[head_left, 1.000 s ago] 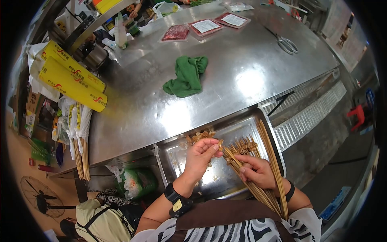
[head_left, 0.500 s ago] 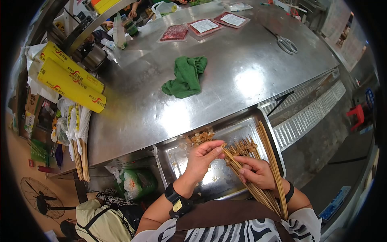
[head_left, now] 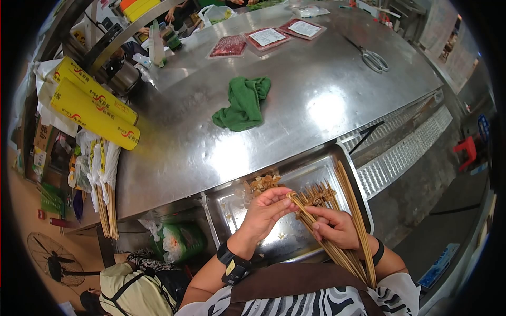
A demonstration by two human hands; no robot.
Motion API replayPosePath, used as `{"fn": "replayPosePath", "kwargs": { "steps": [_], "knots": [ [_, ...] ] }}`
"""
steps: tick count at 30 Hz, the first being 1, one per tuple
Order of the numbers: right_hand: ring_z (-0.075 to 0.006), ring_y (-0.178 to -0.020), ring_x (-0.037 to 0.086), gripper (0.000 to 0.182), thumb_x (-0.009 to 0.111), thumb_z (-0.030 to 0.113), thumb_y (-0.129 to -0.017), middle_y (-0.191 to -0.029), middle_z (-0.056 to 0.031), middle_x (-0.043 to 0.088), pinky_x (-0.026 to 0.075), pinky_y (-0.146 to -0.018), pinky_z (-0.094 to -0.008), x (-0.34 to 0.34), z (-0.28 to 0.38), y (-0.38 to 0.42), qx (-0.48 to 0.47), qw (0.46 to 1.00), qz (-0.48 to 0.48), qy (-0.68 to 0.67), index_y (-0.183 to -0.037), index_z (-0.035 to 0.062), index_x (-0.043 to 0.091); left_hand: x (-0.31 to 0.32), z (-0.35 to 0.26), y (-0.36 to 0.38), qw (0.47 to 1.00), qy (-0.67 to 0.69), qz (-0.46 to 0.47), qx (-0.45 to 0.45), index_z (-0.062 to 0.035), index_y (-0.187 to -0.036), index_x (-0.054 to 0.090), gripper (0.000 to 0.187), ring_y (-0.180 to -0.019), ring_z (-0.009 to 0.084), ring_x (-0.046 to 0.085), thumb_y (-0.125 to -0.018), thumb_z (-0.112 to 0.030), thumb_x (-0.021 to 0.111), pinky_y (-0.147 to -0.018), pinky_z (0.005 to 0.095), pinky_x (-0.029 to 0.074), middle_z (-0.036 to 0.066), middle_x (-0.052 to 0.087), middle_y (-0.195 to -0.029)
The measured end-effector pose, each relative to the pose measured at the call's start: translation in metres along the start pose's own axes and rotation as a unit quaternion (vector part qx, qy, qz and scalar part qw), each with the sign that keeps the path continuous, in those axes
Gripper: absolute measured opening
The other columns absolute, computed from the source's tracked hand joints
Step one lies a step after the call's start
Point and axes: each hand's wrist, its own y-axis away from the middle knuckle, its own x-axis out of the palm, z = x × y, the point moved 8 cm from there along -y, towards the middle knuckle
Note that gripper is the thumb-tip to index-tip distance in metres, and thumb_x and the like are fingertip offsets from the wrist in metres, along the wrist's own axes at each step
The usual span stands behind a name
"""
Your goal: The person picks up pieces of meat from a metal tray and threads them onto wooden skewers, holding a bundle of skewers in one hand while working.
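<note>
My right hand [head_left: 336, 226] is wrapped round a bundle of thin bamboo skewers [head_left: 342, 257], whose lower ends reach back toward my apron. At the upper end of the bundle, my left hand [head_left: 270, 209] pinches a small piece of brown food [head_left: 293, 197] against a skewer tip. Both hands are over a metal tray [head_left: 287, 239]. Skewers threaded with brown food [head_left: 321, 195] rest in the tray just beyond my right hand. A loose pile of the same brown food [head_left: 263, 183] sits by the tray's far edge. More bare skewers [head_left: 352, 197] lean along its right side.
The steel table [head_left: 179, 131] holds a green cloth [head_left: 242, 105], scissors [head_left: 373, 60] and red meat packs [head_left: 266, 38]. Yellow film rolls [head_left: 95, 113] and wrapped skewers [head_left: 107, 184] are at left. A person in a pale top [head_left: 126, 284] is at lower left; others are beyond the table.
My left hand has shifted slightly at the skewer tip, its fingers turning a little toward the right hand. The right hand keeps its hold on the bundle.
</note>
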Motion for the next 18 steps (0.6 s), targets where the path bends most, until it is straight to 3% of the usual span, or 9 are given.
{"fn": "replayPosePath", "kwargs": {
  "steps": [7, 18],
  "knots": [
    [-0.0089, -0.061, 0.051, 0.043, 0.043, -0.001, -0.09, -0.066, -0.0029, 0.052, 0.043, -0.059, -0.0229, 0.001, -0.0005, 0.0003, 0.007, 1.0, 0.013, 0.013, -0.132, -0.0008, 0.036, -0.0003, -0.0011, -0.0002, 0.999, 0.048, 0.01, 0.011, -0.0021, -0.105, 0.057, 0.021, -0.089, 0.0164, 0.06, -0.085, -0.001, 0.056, -0.087, 0.0327, 0.049, 0.009, 0.061, -0.099],
    [-0.0091, -0.061, 0.051, 0.043, 0.043, -0.001, -0.09, -0.066, -0.0029, 0.052, 0.042, -0.059, -0.0226, 0.0027, 0.001, -0.0002, 0.002, 1.0, 0.019, 0.014, -0.132, -0.0004, 0.036, 0.0043, -0.0086, -0.0039, 0.999, 0.003, 0.011, 0.049, -0.0052, -0.099, 0.057, 0.015, -0.093, 0.016, 0.057, -0.084, -0.002, 0.056, -0.082, 0.0309, 0.046, 0.01, 0.061, -0.1]
  ]
}}
